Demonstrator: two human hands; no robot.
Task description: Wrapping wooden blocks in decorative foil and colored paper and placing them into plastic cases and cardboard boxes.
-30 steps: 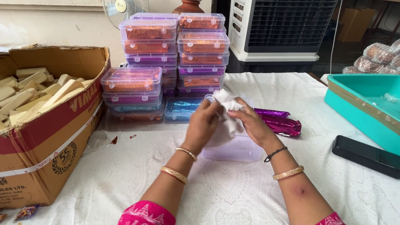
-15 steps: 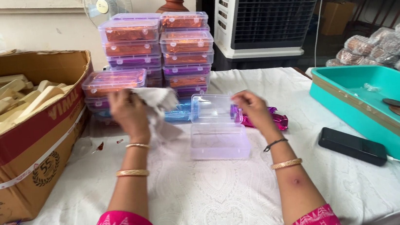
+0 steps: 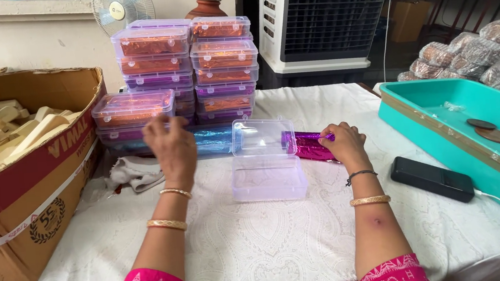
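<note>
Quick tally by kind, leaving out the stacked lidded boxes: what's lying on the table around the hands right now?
Open clear plastic box: 1
White cloth: 1
Black phone: 1
Teal tray: 1
Cardboard carton: 1
Total: 5

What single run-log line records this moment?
left hand: over blue foil | right hand: on purple foil | clear box: open, empty
</note>
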